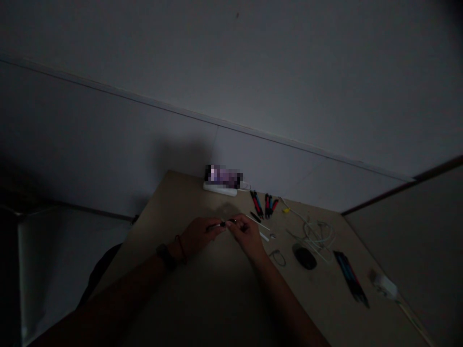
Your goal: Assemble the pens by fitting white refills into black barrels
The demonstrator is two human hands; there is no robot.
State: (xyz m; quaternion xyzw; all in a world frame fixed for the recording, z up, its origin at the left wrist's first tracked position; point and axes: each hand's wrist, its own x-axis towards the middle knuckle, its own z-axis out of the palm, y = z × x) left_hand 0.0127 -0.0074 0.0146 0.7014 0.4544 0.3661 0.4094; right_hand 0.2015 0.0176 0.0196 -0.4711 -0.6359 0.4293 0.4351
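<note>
A slim dark pen [217, 225] with a pale section is held level between my two hands above the desk. My left hand [198, 234] closes its fingers round the pen's left part. With thumb and fingers pinched, my right hand [248, 234] grips the dark right end. Just beyond the right hand lie a short black pen part [255, 217], a thin white stick [265, 227] and a white strip [264, 236]. The room is dim, so fine detail of the pen is hard to make out.
A phone [223, 177] with a blurred screen leans on a white block [220, 191] by the wall. Red and blue pens [268, 206] lie nearby. To the right are a coiled white cable [318, 233], black mouse [304, 256], more pens [350, 277] and a white plug [385, 285].
</note>
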